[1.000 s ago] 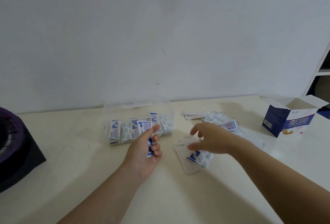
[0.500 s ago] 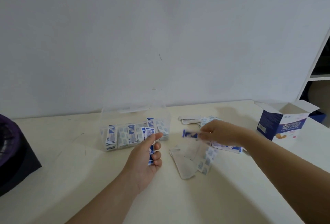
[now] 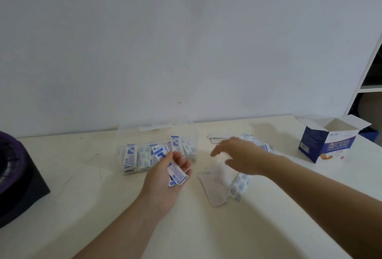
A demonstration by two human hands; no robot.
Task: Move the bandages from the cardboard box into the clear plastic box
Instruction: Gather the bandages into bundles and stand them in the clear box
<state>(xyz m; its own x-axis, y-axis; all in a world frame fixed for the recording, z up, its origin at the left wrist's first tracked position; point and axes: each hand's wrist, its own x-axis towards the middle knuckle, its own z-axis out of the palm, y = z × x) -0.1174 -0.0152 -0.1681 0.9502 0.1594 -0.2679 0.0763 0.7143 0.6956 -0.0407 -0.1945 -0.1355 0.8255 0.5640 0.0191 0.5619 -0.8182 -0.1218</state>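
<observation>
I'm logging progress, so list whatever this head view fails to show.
- Cardboard box: head view, its front wall hides the inside, so any bandages in it cannot be seen.
- Left hand: its grip holds a stack of bandages; overlap and blur hide the count.
- Right hand: blurred, covering part of the loose pile.
- Dark object: cut off by the left edge.

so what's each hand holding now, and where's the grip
Left hand holds a few bandages, thumb pressing their middle against the fingers, both ends free. Right hand holds nothing.
</observation>
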